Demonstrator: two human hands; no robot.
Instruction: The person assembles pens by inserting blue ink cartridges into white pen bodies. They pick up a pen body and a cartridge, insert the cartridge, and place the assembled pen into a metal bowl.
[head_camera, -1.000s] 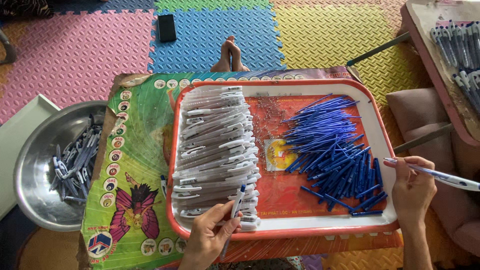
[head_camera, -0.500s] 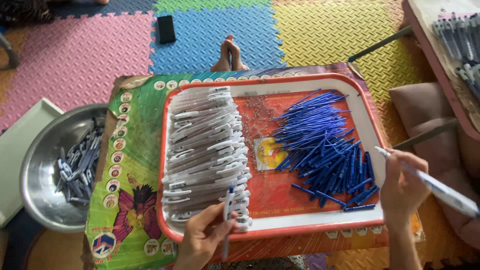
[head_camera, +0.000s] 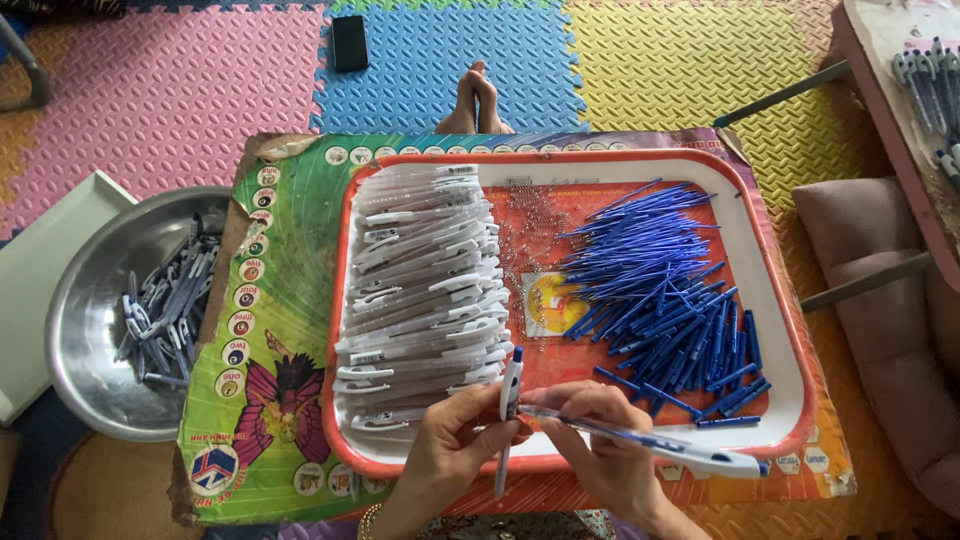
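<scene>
My left hand (head_camera: 450, 455) holds a clear pen barrel (head_camera: 508, 405) with a white clip, upright over the front rim of the red-and-white tray (head_camera: 775, 300). Right beside it, touching it, my right hand (head_camera: 600, 450) grips an assembled pen (head_camera: 690, 452) with a blue refill that points right across the tray's front edge. On the tray lie a stack of clear pen barrels (head_camera: 420, 290) at the left, a pile of blue refills (head_camera: 660, 290) at the right, and several small metal springs (head_camera: 525, 235) between them.
The tray rests on a low table with a green printed cover (head_camera: 270, 360). A steel bowl (head_camera: 90, 330) of grey pen parts sits at the left, beside a white board (head_camera: 45, 250). A person's feet (head_camera: 475, 100) and a black object (head_camera: 350, 42) lie on the foam floor mats. Another table with pens (head_camera: 925, 80) stands top right.
My right hand moved left from the tray's right corner with its pen and met my left hand at the front rim. My left hand lifted a barrel off the stack.
</scene>
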